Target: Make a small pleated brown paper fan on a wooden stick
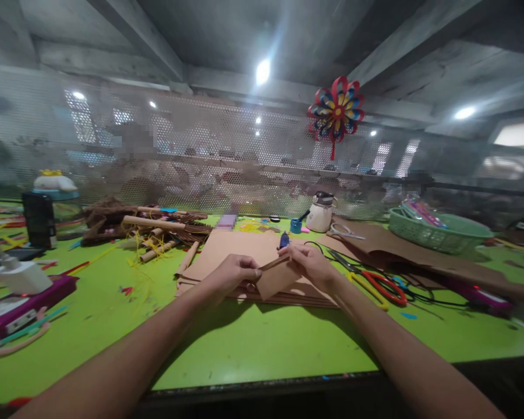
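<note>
A small piece of brown kraft paper [278, 280], with a narrow band along its top edge, is held tilted between my two hands. My left hand [236, 272] pinches its upper left corner. My right hand [308, 262] grips the upper right part, fingers closed along the edge. Below and behind the piece lies a stack of brown paper sheets [227, 244] on the green table [227, 355]. A dark blue object [284, 239] shows just behind my right fingers; its kind I cannot make out.
Scissors with red handles [390, 288] and yellow-handled scissors [369, 291] lie right of my right hand. Rolled paper scraps [155, 224] are piled at left. A green basket [441, 230], a white jug [319, 212] and a purple power strip [30, 305] stand around. A perforated screen [227, 157] rises behind.
</note>
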### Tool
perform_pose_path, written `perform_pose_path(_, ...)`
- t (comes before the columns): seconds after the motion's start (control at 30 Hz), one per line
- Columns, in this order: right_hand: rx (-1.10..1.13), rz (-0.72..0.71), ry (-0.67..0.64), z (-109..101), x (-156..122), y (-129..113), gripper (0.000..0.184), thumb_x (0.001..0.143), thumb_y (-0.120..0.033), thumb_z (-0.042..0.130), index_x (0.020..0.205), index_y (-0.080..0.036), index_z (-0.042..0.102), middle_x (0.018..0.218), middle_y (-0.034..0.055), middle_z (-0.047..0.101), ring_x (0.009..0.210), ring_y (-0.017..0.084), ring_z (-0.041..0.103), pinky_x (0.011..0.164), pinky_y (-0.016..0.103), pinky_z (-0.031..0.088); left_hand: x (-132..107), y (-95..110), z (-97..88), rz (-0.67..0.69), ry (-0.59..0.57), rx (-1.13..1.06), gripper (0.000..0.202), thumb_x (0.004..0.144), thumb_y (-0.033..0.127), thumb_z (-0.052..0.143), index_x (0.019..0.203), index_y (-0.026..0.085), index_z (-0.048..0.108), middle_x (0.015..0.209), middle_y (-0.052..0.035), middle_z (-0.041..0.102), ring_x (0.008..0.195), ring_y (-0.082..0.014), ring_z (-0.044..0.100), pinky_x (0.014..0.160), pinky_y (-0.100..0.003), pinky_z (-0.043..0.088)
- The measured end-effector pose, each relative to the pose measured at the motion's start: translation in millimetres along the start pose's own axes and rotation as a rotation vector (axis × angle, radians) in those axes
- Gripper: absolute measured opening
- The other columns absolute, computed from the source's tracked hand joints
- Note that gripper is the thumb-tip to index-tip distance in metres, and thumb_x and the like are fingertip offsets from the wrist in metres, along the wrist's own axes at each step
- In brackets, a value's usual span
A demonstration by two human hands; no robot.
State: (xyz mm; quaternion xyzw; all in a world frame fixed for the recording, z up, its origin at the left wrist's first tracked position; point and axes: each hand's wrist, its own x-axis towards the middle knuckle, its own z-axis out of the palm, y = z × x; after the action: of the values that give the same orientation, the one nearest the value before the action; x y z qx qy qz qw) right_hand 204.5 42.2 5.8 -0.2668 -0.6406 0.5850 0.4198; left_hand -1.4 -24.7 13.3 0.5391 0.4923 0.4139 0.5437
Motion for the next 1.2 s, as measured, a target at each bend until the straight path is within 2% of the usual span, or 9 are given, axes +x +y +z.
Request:
perform_pose_path(0.1, 0.185, -0.001, -0.051, 0, -3, -4, 0.031, 0.072, -0.037, 0.064, 0.095, -0.015, 0.064, 0.079, 0.0041, 0.062, 0.065, 0.011, 0.054, 0.060, 0.023, 0.042, -1, 1, -4.1, -0.029, -0.197, -0.143, 0.020, 0.067, 0.028, 0.067, 0.078, 0.012, 0.059, 0.071, -0.0050, 0.065, 0.061, -0.0132, 0.060, 0.066, -0.029, 0.047)
perform_pose_path(0.2, 0.207, 0.014, -0.256, 4, -8, -6, 0.040, 0.063, -0.024, 0.074, 0.101, -0.017, 0.063, 0.085, 0.0049, 0.064, 0.071, 0.013, 0.057, 0.065, 0.025, 0.044, -1, -2, -3.7, -0.003, -0.369, -0.251, 0.022, 0.071, 0.029, 0.065, 0.085, 0.013, 0.060, 0.083, -0.0075, 0.065, 0.075, -0.0171, 0.062, 0.077, -0.034, 0.046)
perform_pose_path(0.4, 0.015, -0.109, -0.354, 13, -14, -6, 0.015, 0.072, -0.026, 0.067, 0.075, -0.011, 0.066, 0.070, 0.0041, 0.062, 0.065, 0.012, 0.055, 0.066, 0.027, 0.043, -6, -13, 14.9, 0.030, -0.553, -0.209, 0.023, 0.075, 0.027, 0.057, 0.089, 0.009, 0.060, 0.082, -0.0146, 0.066, 0.075, -0.0207, 0.062, 0.074, -0.035, 0.045)
perform_pose_path(0.47, 0.019, -0.101, -0.333, 12, -13, -7, 0.019, 0.073, -0.030, 0.065, 0.075, -0.012, 0.065, 0.070, 0.0030, 0.060, 0.066, 0.012, 0.054, 0.067, 0.027, 0.042, -5, -13, 16.9, 0.018, -0.514, -0.178, 0.023, 0.074, 0.027, 0.057, 0.089, 0.009, 0.061, 0.083, -0.0147, 0.066, 0.074, -0.0206, 0.062, 0.074, -0.035, 0.045)
perform_pose_path(0.63, -0.098, 0.084, -0.402, 11, -15, -10, 0.027, 0.073, -0.039, 0.063, 0.079, -0.013, 0.063, 0.070, 0.0013, 0.058, 0.061, 0.009, 0.051, 0.060, 0.023, 0.039, 2, -6, 5.3, 0.024, -0.165, -0.144, 0.034, 0.074, 0.043, 0.057, 0.085, 0.011, 0.062, 0.078, -0.0096, 0.064, 0.066, -0.0154, 0.058, 0.065, -0.029, 0.046)
perform_pose_path(0.7, -0.249, 0.111, -0.441, 12, -17, -12, 0.028, 0.074, -0.040, 0.060, 0.072, -0.012, 0.062, 0.061, -0.0015, 0.052, 0.053, 0.007, 0.042, 0.052, 0.020, 0.033, 3, -3, 3.8, 0.049, -0.134, -0.056, 0.041, 0.076, 0.051, 0.051, 0.087, 0.013, 0.061, 0.074, -0.0065, 0.062, 0.061, -0.0128, 0.055, 0.056, -0.025, 0.044)
perform_pose_path(0.87, -0.500, 0.045, -0.351, 14, -17, -9, 0.028, 0.074, -0.039, 0.059, 0.066, -0.012, 0.062, 0.052, -0.0030, 0.045, 0.047, 0.006, 0.035, 0.046, 0.021, 0.025, 1, -2, 12.7, 0.197, -0.032, 0.307, 0.028, 0.065, 0.039, 0.066, 0.071, 0.012, 0.060, 0.055, 0.0004, 0.055, 0.048, -0.0083, 0.045, 0.045, -0.020, 0.033)
perform_pose_path(1.03, -0.403, -0.006, -0.201, 9, -9, 3, 0.023, 0.070, -0.035, 0.063, 0.074, -0.013, 0.066, 0.061, 0.0007, 0.057, 0.055, 0.010, 0.048, 0.055, 0.024, 0.037, 3, 0, 7.0, 0.285, 0.090, 0.402, 0.021, 0.067, 0.031, 0.062, 0.072, 0.012, 0.061, 0.056, 0.0003, 0.055, 0.049, -0.0090, 0.046, 0.047, -0.021, 0.034)
perform_pose_path(1.2, -0.293, -0.052, -0.091, 9, -5, 7, 0.022, 0.064, -0.031, 0.068, 0.077, -0.013, 0.068, 0.063, 0.0010, 0.060, 0.058, 0.011, 0.051, 0.058, 0.025, 0.038, 5, 0, 1.3, 0.321, 0.072, 0.366, 0.019, 0.067, 0.027, 0.060, 0.080, 0.013, 0.063, 0.063, -0.0008, 0.059, 0.058, -0.0109, 0.051, 0.056, -0.023, 0.039)
